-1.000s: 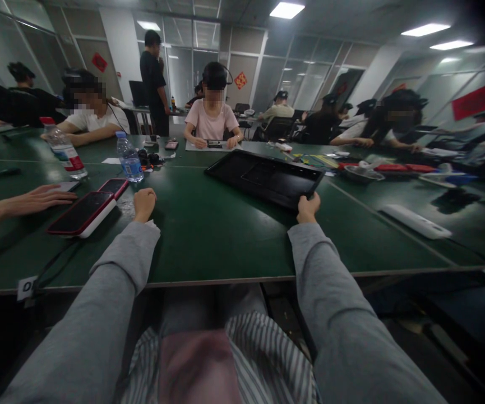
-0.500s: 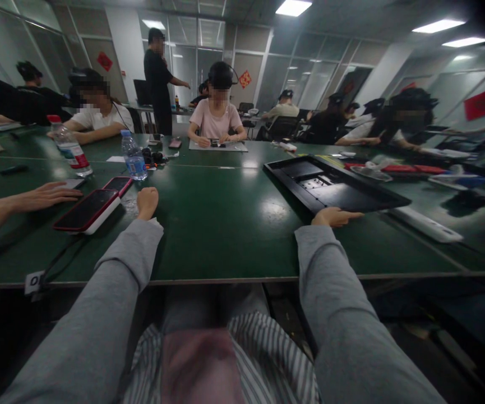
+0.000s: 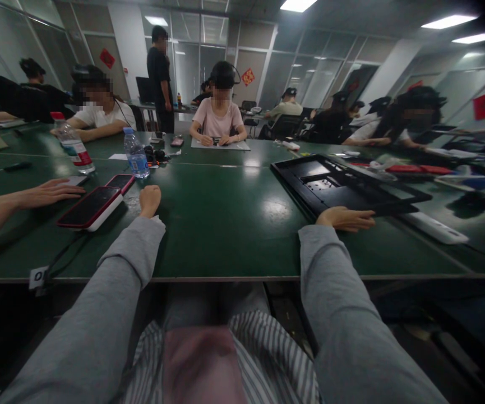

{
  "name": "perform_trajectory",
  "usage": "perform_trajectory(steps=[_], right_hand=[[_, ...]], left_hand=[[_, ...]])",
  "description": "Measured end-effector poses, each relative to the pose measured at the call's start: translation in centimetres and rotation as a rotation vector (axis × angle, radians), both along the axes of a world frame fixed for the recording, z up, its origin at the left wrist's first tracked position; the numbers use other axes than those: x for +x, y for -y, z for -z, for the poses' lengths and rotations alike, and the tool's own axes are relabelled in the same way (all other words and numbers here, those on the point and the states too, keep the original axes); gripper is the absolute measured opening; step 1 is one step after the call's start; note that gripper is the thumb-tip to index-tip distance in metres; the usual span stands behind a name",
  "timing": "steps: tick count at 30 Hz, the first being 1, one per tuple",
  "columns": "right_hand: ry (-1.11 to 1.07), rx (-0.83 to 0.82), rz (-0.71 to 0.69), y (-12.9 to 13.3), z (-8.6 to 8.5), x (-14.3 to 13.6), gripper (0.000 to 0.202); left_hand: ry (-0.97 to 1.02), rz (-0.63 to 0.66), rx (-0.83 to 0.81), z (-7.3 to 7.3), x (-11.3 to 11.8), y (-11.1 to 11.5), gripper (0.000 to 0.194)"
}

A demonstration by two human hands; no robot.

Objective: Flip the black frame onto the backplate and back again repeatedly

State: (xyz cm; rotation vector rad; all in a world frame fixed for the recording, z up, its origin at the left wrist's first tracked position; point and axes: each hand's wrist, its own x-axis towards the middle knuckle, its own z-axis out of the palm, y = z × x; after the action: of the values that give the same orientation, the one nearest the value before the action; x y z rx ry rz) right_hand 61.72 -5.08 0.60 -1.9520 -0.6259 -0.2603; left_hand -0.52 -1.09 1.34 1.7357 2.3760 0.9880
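Observation:
My left hand (image 3: 150, 200) rests on the green table (image 3: 225, 235) as a closed fist, beside a phone with a red edge (image 3: 89, 206); nothing shows in it. My right hand (image 3: 345, 218) is at the near edge of a large black frame-like panel (image 3: 335, 188), fingers stretched out to the right and touching or just in front of it. The panel lies at the right, its near right part slightly raised. Whether the palm bears any of its weight cannot be told.
Two plastic bottles, one with a red cap (image 3: 74, 147) and one with a blue cap (image 3: 136, 156), stand at the left. Another person's hand (image 3: 52, 192) lies left of the phones. A white power strip (image 3: 438, 227) sits behind my right hand.
My right hand's fingers have spread and straightened more. The black panel has shifted a little to the right, and its open right part shows more. My left hand has stayed a fist.

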Motion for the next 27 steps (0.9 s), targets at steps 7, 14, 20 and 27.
perform_trajectory(steps=[7, 14, 20, 27], right_hand=[[-0.065, 0.081, 0.119, -1.8, -2.9, -3.5, 0.087], [0.316, 0.126, -0.239, -1.4, -3.5, -6.5, 0.078], [0.497, 0.152, -0.460, -2.1, -3.7, -8.7, 0.069], [0.404, 0.191, -0.567, -2.5, -3.1, -9.4, 0.070]], left_hand=[[-0.063, 0.025, -0.069, -0.1, -0.2, -0.3, 0.042], [-0.071, 0.018, -0.039, -0.1, -0.1, -0.1, 0.039], [-0.044, 0.012, -0.035, -0.1, 0.0, -0.1, 0.037], [0.103, -0.016, 0.055, -0.3, 0.2, 0.3, 0.033]])
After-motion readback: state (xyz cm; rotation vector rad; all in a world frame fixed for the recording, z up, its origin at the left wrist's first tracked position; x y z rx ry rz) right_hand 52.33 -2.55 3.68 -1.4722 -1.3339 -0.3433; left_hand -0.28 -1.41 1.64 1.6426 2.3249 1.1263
